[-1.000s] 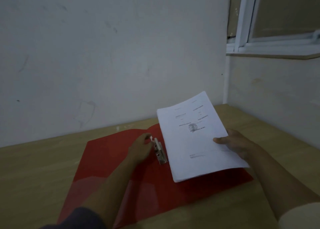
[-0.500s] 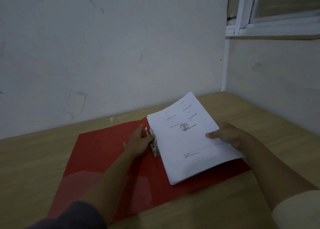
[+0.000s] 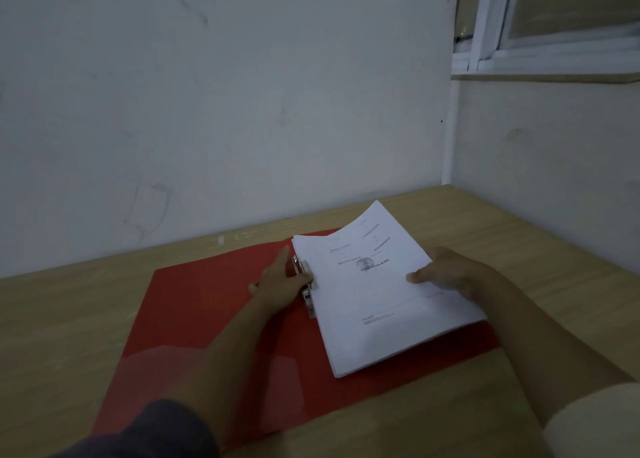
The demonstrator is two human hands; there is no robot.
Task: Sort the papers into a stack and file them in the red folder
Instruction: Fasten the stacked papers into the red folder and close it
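The red folder (image 3: 207, 305) lies open and flat on the wooden table. A thick white paper stack (image 3: 367, 295) with printed text and a stamp rests over the folder's right half. My right hand (image 3: 446, 274) grips the stack's right edge, thumb on top. My left hand (image 3: 280, 284) rests on the folder's spine with its fingers on the metal clip (image 3: 306, 284), which sits against the stack's left edge.
The wooden table (image 3: 69, 319) fits into a corner, with a white wall behind and another wall on the right. A white-framed window (image 3: 540, 52) sits high at the right.
My right hand has slid the paper stack left toward the clip, so its edge now meets it. My left hand stays on the clip. The view has tilted slightly.
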